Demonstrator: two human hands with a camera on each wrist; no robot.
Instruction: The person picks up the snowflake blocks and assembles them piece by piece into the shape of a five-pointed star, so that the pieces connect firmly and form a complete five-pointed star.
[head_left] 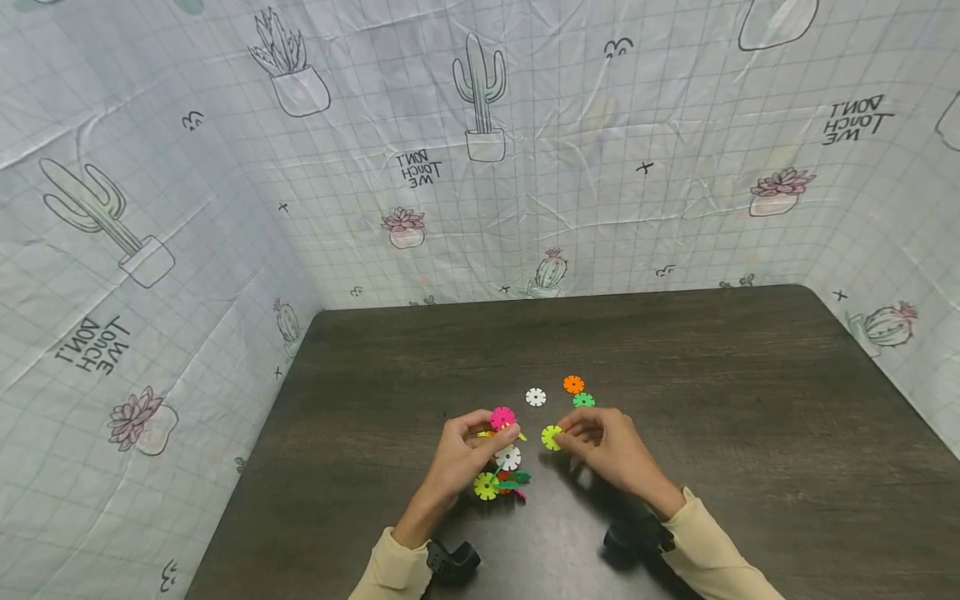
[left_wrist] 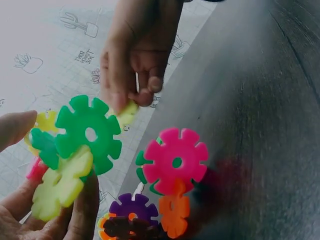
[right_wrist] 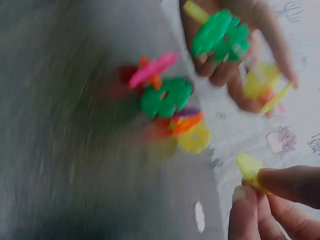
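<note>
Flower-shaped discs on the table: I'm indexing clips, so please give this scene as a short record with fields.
Left hand: holds a cluster of discs
Right hand: pinches a yellow disc
Gap: yellow disc apart from cluster
Beyond the hands: white disc, orange disc, green disc
Near left hand: purple disc and others
Surface: dark wood-grain table
Backdrop: white cloth, cactus prints

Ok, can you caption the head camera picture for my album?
Right hand pinches a yellow disc, left hand holds more discs.
</note>
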